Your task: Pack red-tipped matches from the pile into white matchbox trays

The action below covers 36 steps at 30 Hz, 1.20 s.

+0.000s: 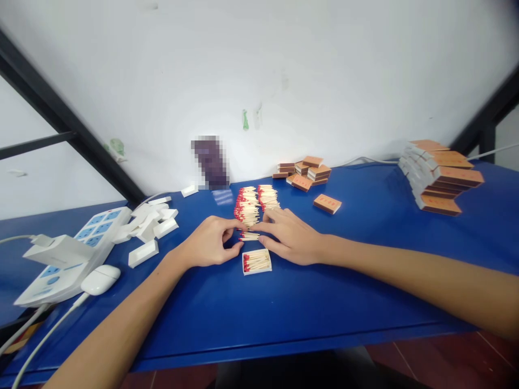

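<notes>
A small bunch of matches point(248, 236) lies level between my two hands, red heads to the left. My left hand point(213, 241) has its thumb and index finger at the head end. Thumb and fingers of my right hand point(291, 236) close on the bare stick end. Just below, a white matchbox tray point(257, 273) holds a layer of matches, heads also to the left. Beyond my fingers, a larger pile of loose matches point(247, 202) lies in two groups on the blue table point(292, 308); my hands partly cover its near side.
Empty white trays point(144, 253) are heaped at the left, beside a power strip point(87, 237) with a charger and a white earphone case point(100, 280). Orange matchboxes point(327, 203) lie at the back right, and a tall stack of matchboxes point(441, 175) stands far right. A pixelated dark object point(211, 162) leans on the wall.
</notes>
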{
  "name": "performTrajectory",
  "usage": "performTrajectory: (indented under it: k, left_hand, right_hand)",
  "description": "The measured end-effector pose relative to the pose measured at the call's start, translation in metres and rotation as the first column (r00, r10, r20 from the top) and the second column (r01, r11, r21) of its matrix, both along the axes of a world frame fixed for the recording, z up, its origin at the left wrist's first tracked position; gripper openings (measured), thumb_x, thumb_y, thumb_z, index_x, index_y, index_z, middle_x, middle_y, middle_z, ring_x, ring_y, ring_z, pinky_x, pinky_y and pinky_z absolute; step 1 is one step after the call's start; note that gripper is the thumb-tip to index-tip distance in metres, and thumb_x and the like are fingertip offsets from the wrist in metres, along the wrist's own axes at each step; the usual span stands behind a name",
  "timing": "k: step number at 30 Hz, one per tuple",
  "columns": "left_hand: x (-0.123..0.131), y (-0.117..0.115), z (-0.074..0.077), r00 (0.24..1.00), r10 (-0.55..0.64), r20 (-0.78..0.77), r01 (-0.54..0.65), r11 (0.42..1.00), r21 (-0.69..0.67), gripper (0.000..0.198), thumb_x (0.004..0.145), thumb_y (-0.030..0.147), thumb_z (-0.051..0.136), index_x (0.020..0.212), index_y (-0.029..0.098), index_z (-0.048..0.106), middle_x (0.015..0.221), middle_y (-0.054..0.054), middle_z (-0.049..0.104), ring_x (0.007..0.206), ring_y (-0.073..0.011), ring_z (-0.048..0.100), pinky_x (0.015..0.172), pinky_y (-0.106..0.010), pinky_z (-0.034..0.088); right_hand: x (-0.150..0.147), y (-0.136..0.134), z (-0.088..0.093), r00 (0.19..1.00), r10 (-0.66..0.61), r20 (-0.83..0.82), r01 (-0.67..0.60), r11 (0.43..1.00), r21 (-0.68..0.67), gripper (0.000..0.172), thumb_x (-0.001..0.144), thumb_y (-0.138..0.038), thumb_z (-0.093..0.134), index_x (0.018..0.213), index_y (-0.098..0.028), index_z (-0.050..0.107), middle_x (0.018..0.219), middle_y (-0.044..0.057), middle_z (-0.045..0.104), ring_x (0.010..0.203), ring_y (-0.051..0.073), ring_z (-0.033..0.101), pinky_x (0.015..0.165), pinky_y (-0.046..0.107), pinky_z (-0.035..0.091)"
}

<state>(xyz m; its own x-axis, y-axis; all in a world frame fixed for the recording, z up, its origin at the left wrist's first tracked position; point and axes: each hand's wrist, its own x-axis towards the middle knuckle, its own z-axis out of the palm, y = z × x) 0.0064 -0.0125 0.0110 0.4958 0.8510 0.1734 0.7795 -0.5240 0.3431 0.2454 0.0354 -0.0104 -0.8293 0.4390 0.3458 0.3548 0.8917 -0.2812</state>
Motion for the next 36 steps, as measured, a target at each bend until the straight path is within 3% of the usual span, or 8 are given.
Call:
performTrajectory:
  k: [6, 11, 16, 24, 36]
  left_hand:
    - [-0.001, 0.0, 0.001, 1.0, 0.011, -0.025, -0.011, 1.0, -0.009, 0.021, 0.08, 0.023, 0.061, 0.099, 0.019, 0.067, 0.054, 0.008, 0.039, 0.047, -0.0085, 0.037, 0.051, -0.022, 0.03]
    - [0.0, 0.0, 0.002, 1.0, 0.007, -0.022, -0.007, 1.0, -0.006, 0.021, 0.079, 0.022, 0.06, 0.098, 0.018, 0.068, 0.053, 0.008, 0.04, 0.046, -0.0086, 0.037, 0.051, -0.022, 0.03]
    - [0.002, 0.0, 0.001, 1.0, 0.002, -0.013, -0.002, 1.0, -0.003, 0.014, 0.079, 0.02, 0.059, 0.091, 0.018, 0.067, 0.053, 0.007, 0.04, 0.046, -0.0083, 0.037, 0.051, -0.022, 0.031]
    - [0.003, 0.0, 0.0, 1.0, 0.006, -0.02, -0.006, 1.0, 0.001, 0.01, 0.082, 0.021, 0.059, 0.088, 0.018, 0.067, 0.053, 0.008, 0.04, 0.047, -0.0081, 0.037, 0.052, -0.022, 0.03]
    - [0.005, 0.002, -0.002, 1.0, 0.003, -0.028, -0.003, 1.0, 0.001, 0.009, 0.085, 0.022, 0.058, 0.087, 0.018, 0.066, 0.053, 0.008, 0.04, 0.047, -0.0078, 0.038, 0.053, -0.022, 0.03]
  right_hand:
    - [0.0, 0.0, 0.001, 0.999, 0.035, -0.019, -0.034, 0.999, 0.031, 0.03, 0.1, -0.028, 0.043, 0.11, -0.019, 0.07, 0.092, 0.007, 0.057, 0.09, 0.02, 0.052, 0.077, 0.035, 0.033]
    - [-0.001, 0.0, 0.001, 0.999, 0.038, -0.023, -0.038, 0.999, 0.028, 0.029, 0.099, -0.026, 0.045, 0.107, -0.019, 0.071, 0.09, 0.006, 0.058, 0.087, 0.02, 0.052, 0.076, 0.034, 0.033]
    - [0.0, 0.0, 0.001, 0.999, 0.039, -0.033, -0.04, 0.999, -0.02, 0.028, 0.098, -0.024, 0.046, 0.108, -0.019, 0.071, 0.092, 0.007, 0.059, 0.089, 0.02, 0.054, 0.077, 0.035, 0.034]
    - [-0.004, 0.008, -0.002, 0.994, -0.09, -0.06, 0.077, 0.978, -0.195, 0.016, 0.086, -0.02, 0.059, 0.097, -0.021, 0.072, 0.082, 0.001, 0.059, 0.082, 0.017, 0.054, 0.078, 0.032, 0.035]
    - [-0.005, 0.01, -0.001, 0.993, -0.054, -0.102, 0.032, 0.977, -0.209, 0.014, 0.086, -0.017, 0.06, 0.091, -0.02, 0.073, 0.075, -0.001, 0.064, 0.075, 0.014, 0.057, 0.075, 0.029, 0.036]
